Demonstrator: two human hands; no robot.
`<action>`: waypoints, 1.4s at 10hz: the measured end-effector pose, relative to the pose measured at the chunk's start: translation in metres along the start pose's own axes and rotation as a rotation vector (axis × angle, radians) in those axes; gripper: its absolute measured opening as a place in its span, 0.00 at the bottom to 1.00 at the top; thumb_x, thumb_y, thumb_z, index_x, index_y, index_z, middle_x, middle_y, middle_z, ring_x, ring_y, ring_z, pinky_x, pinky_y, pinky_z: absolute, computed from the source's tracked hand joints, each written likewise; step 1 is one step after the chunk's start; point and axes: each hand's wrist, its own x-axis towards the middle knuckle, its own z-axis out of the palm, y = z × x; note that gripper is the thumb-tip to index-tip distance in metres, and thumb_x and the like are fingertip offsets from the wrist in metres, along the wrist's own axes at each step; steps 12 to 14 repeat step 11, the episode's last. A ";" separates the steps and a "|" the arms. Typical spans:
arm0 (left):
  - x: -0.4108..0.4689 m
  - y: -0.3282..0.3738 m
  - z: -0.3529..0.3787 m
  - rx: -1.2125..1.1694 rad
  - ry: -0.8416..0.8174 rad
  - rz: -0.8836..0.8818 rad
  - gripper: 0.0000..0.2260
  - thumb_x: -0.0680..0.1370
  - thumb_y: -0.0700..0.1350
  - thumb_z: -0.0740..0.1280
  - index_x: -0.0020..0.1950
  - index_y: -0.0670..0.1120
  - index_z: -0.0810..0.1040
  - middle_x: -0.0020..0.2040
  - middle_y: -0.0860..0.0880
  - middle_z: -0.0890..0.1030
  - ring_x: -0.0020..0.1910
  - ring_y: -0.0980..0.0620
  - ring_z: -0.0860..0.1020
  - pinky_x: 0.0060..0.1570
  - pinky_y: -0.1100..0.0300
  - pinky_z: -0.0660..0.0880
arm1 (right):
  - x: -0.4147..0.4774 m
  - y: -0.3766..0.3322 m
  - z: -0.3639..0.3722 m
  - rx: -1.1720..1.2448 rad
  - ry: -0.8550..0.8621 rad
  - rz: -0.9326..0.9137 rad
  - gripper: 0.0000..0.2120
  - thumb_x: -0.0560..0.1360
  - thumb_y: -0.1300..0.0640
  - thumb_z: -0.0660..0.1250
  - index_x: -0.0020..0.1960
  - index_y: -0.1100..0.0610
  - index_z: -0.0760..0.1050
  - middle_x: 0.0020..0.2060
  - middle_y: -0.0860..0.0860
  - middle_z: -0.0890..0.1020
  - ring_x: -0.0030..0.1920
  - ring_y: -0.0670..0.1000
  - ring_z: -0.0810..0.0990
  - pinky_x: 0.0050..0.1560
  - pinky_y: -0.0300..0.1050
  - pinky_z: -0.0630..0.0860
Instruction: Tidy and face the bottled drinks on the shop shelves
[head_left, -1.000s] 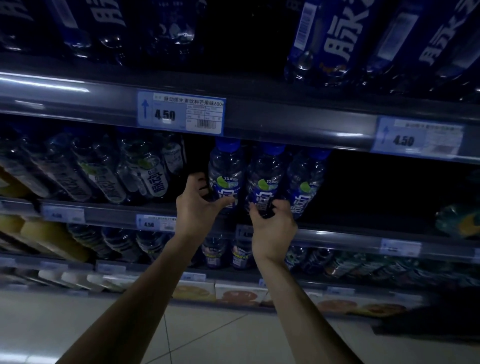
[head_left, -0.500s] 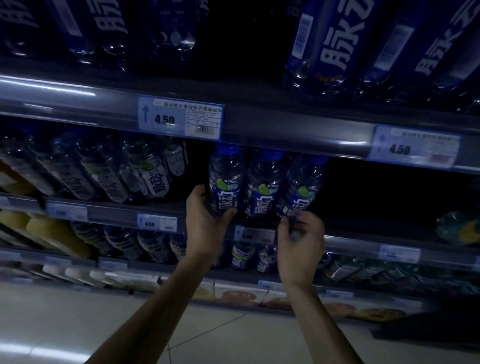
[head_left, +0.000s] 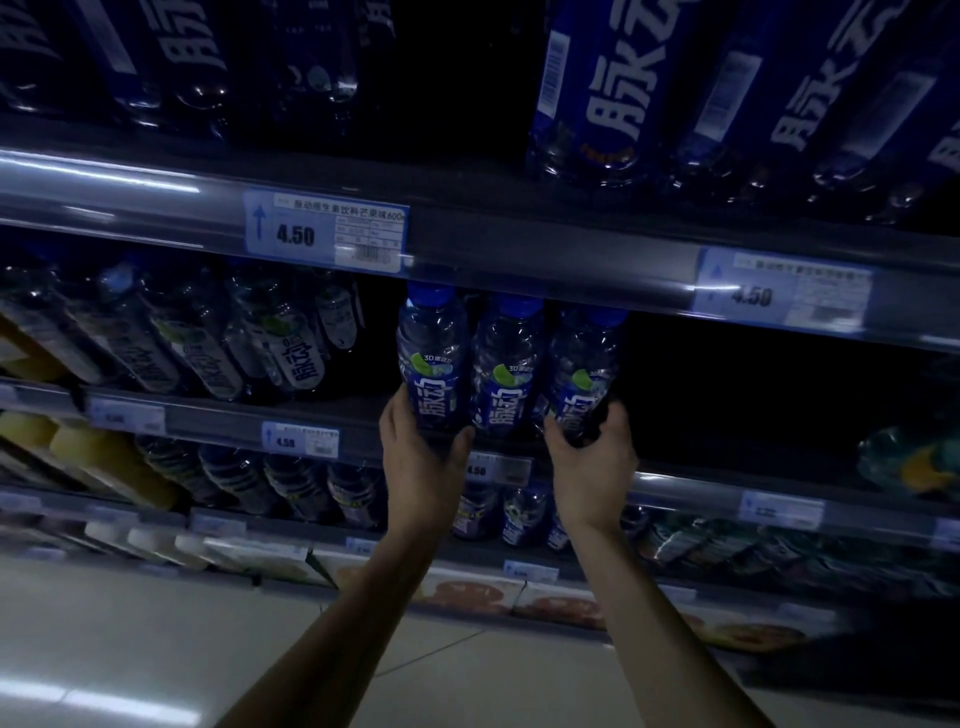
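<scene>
Meanwhile, two outer bottles are being gripped by the left hand and right hand, so the middle bottle is probably being risked toppling.

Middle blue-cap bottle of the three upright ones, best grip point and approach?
Grip the middle bottle on its labelled lower body, coming from the front, thumb and fingers around its curve. Its neighbours, held by the left hand and right hand, crowd both sides, and the shelf rail above hangs close over the cap.

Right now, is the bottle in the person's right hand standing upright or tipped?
Tipped slightly. The right bottle leans, its blue cap further right than its base, which the right hand grips.
</scene>
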 end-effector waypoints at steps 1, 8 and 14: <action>0.003 -0.003 -0.005 0.035 -0.011 0.028 0.34 0.73 0.46 0.73 0.74 0.52 0.59 0.70 0.50 0.64 0.64 0.55 0.68 0.63 0.57 0.67 | 0.002 0.000 0.001 0.025 -0.011 0.012 0.27 0.72 0.53 0.73 0.64 0.63 0.68 0.56 0.59 0.79 0.56 0.59 0.78 0.56 0.57 0.76; -0.010 0.045 -0.045 0.073 -0.096 -0.038 0.21 0.76 0.47 0.70 0.67 0.45 0.70 0.63 0.45 0.71 0.59 0.47 0.73 0.55 0.55 0.73 | -0.036 -0.034 -0.022 -0.020 0.056 -0.055 0.27 0.75 0.51 0.70 0.69 0.58 0.67 0.64 0.54 0.72 0.63 0.53 0.71 0.58 0.39 0.66; -0.025 0.106 -0.083 0.019 -0.285 -0.022 0.16 0.77 0.43 0.69 0.63 0.46 0.73 0.53 0.52 0.78 0.48 0.55 0.77 0.43 0.68 0.70 | -0.063 -0.103 -0.059 0.006 -0.056 -0.159 0.23 0.75 0.53 0.69 0.68 0.56 0.69 0.63 0.52 0.74 0.63 0.50 0.72 0.58 0.35 0.66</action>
